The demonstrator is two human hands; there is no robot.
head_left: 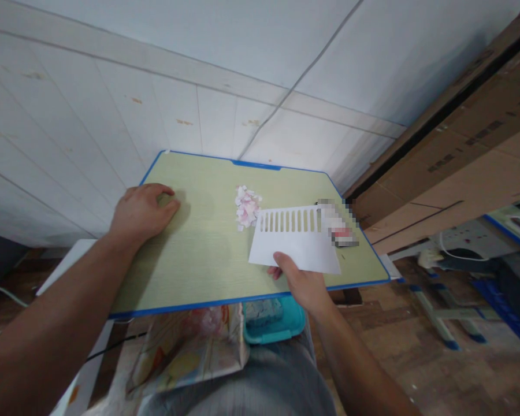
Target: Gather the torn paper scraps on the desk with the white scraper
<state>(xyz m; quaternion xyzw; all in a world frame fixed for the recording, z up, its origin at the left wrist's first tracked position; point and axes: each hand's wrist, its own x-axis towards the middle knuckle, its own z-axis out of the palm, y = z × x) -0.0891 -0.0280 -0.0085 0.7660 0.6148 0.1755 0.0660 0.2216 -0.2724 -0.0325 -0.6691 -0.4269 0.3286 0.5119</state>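
Note:
My right hand (305, 283) pinches the lower edge of a white sheet of paper (294, 251), thumb on top and fingers underneath. A row of several narrow upright slots is cut through the sheet near its far edge. Just left of it, a small heap of pale pink and white scraps (246, 208) lies on the light green tabletop (190, 248). At the table's left side rests my left hand (143, 209), fingers loosely curled with a gap to the thumb and nothing visible between them. A blurred-out object with a red patch (340, 228) lies at the sheet's right edge.
The table has a blue rim and stands near a white panelled wall (216, 115). Brown cardboard boxes (459, 144) rise on the right. Below the front edge are a turquoise tub (274, 336) with a grey block and an open bag (208, 361).

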